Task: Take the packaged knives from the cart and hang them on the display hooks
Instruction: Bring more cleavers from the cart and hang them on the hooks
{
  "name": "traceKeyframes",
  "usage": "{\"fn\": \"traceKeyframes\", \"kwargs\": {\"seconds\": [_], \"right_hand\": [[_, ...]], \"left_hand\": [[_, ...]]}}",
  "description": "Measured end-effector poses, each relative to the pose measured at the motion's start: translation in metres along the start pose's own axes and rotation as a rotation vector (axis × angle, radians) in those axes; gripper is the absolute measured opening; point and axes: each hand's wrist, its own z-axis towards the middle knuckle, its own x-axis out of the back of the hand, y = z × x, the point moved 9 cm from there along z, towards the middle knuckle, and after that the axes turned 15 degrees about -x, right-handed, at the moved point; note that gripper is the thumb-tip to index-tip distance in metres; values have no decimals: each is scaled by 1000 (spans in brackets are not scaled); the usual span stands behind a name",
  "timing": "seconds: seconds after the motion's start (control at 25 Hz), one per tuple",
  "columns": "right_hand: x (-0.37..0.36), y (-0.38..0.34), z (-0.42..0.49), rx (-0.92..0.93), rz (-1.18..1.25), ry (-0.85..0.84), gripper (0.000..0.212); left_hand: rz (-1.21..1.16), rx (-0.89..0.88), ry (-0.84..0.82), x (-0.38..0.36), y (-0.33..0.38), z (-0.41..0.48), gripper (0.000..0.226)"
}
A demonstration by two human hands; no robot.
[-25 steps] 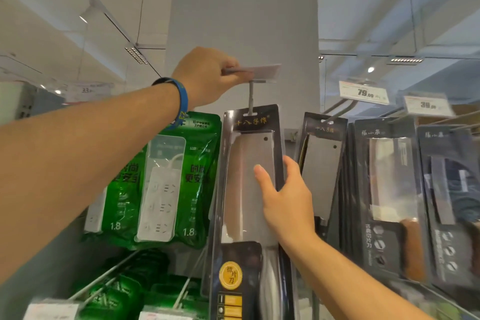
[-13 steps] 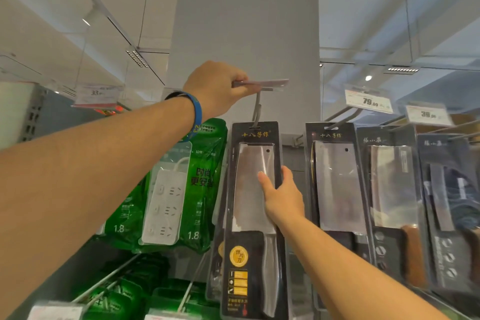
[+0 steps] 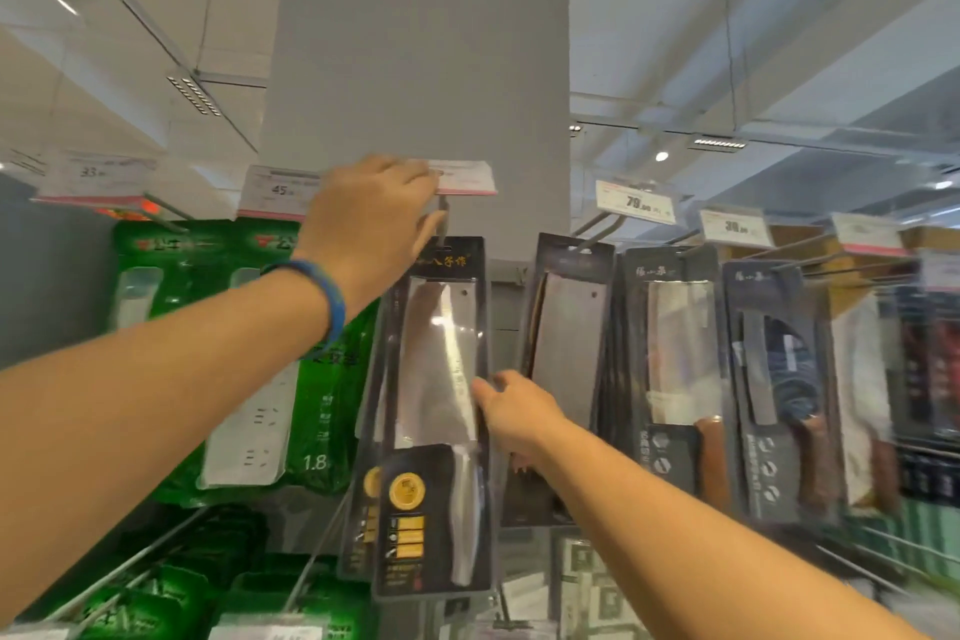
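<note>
- Hanging far left of the pillar (image 3: 415, 42), a blurred 33 tag (image 3: 93, 172) sits above green strip packs (image 3: 249, 353). These packs fill the hooks from there to the pillar's lower left corner.
- A 45 tag (image 3: 280, 190) stands just left of the pillar, above the same packs.
- The left hand (image 3: 374, 229), with a blue wristband (image 3: 324, 299) on its wrist, reaches up in front of the pillar's lower left part. Its fingers fold over the left end of a white tag (image 3: 465, 177) and its thumb lies beneath, so it pinches the tag.
- The hook (image 3: 443, 224) comes forward from the pillar's lower edge, right under the white tag and beside the thumb.
- The knife pack (image 3: 436, 405) hangs below the pillar's middle with its top slot at the hook wire. Blur hides how far on it sits. Its lower end is swung a little to the left.
- The right hand (image 3: 519, 413) is below the pillar's right half, at the knife pack's right edge. Its thumb lies on the clear front and the other fingers are hidden behind, gripping that edge.
- A second pack (image 3: 566, 327) hangs under the pillar's right corner, partly behind the right hand.
- Right of the pillar, a 79 tag (image 3: 636, 203) and a 38 tag (image 3: 732, 226) stand above dark packs (image 3: 675, 353) holding wooden-handled knives.
</note>
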Motion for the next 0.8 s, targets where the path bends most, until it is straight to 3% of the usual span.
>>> {"fn": "traceKeyframes", "kwargs": {"seconds": [0.08, 0.16, 0.28, 0.32, 0.44, 0.52, 0.8], "right_hand": [[5, 24, -21, 17, 22, 31, 64], [24, 44, -46, 90, 142, 90, 46], [58, 80, -83, 182, 381, 83, 8], [69, 95, -95, 186, 409, 84, 7], [102, 157, -136, 128, 416, 93, 6], [125, 205, -163, 46, 399, 129, 4], [223, 443, -320, -469, 400, 394, 26]], "left_hand": [[-135, 10, 214, 11, 30, -28, 33], [-344, 76, 319, 6, 62, -53, 30], [-771, 302, 210, -31, 109, -78, 22], [-906, 368, 163, -45, 125, -85, 19], [-1276, 467, 91, -81, 191, -99, 10], [-1485, 544, 55, -100, 240, -109, 16], [-1922, 587, -339, -99, 475, -145, 21]]}}
